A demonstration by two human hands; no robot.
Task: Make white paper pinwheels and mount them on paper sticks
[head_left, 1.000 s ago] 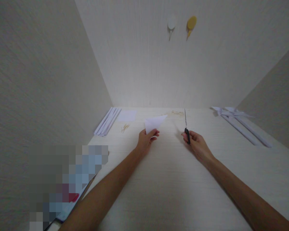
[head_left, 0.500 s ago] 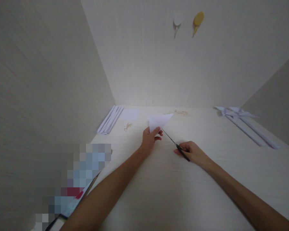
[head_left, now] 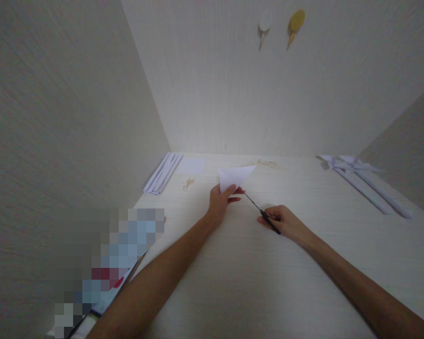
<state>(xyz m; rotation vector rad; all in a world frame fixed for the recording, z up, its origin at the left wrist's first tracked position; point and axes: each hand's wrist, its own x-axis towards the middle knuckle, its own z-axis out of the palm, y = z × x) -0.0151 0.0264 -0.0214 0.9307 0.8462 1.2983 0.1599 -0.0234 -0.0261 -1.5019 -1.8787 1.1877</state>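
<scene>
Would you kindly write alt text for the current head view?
A left hand holds a triangular white paper piece while the right hand points black-handled metal scissors toward it. White paper rolls lie left; white paper pinwheel shapes, right.

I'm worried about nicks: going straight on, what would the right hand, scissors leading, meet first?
Probably the left hand, at its fingertips by the white paper, though depth between these and the scissors is unclear.

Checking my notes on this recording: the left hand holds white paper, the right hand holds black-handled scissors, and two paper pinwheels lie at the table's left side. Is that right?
Not quite: the two paper pinwheels lie at the right side of the table, not its left, as the head view shows. The left hand does hold white paper and the right hand black-handled scissors.
</scene>
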